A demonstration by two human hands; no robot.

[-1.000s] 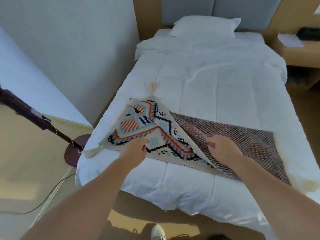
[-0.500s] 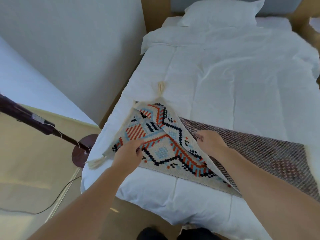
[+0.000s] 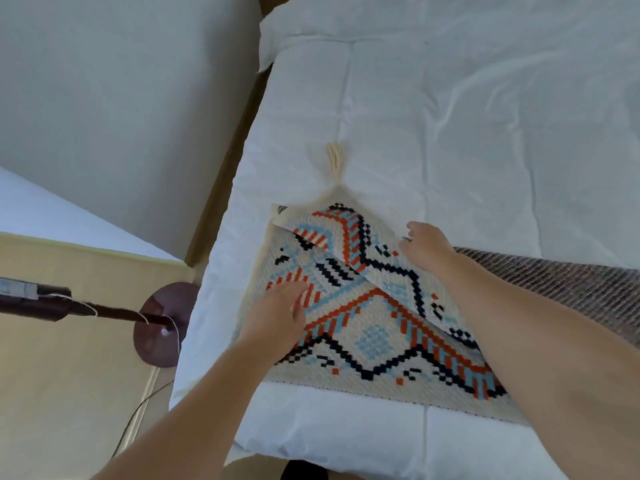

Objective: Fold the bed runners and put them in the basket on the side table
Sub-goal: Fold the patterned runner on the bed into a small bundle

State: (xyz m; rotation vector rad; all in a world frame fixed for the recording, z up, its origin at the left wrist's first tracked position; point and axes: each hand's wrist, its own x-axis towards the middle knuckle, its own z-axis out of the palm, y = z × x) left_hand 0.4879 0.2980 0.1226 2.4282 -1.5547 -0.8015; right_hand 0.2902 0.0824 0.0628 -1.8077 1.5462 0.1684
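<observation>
- The bed runner (image 3: 377, 344) is laid across the foot end of the bed (image 3: 450, 133), on the white duvet, its patterned face of orange, light blue and black turned up at the near left.
- Its left end is doubled over on a slant, so that a pointed flap rests on the layer below; a cream tassel (image 3: 335, 164) trails from the point onto the duvet.
- To the right, the brownish woven underside of the runner is seen, running off past the right arm to the edge of the view.
- The left hand (image 3: 280, 317) is spread flat, palm down, and is pressed on the lower patterned layer just below the flap's slanted edge.
- The right hand (image 3: 424, 245) is placed at the flap's upper right edge, where pattern meets underside; the fingers are loosely curled at the edge, and whether cloth is pinched between them cannot be told.
- The folded flap is thus held between the two hands, the left nearer and lower, the right farther and higher.
- A dark floor-lamp base (image 3: 162, 323) with a cord is seen on the floor left of the bed.
</observation>
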